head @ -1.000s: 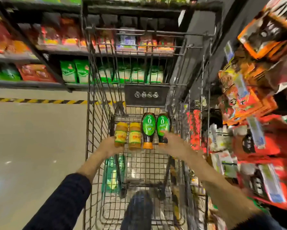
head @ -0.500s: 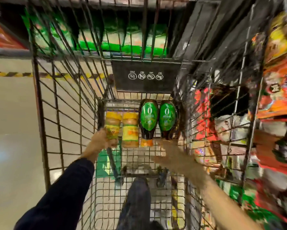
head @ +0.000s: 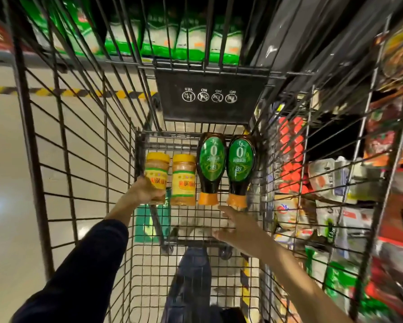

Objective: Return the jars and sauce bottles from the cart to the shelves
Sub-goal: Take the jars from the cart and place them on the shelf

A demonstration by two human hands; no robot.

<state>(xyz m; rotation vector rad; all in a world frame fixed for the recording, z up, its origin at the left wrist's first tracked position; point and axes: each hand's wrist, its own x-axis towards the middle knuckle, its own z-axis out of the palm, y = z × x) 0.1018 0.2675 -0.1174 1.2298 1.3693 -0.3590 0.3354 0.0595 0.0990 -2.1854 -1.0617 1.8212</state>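
Two-handed below the black warning panel (head: 210,113): gripping the leftmost yellow-lidded jar (head: 157,169) in left hand (head: 144,192); holding right hand (head: 241,231) spread, empty, just short of the rightmost dark green-labelled sauce bottle (head: 240,164), lying lengthwise, orange cap (head: 236,200) nearest.

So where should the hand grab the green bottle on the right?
Probably around the narrow neck by its orange cap, coming from the near side. The right sauce bottle points its cap toward the right hand, and its body is much wider.
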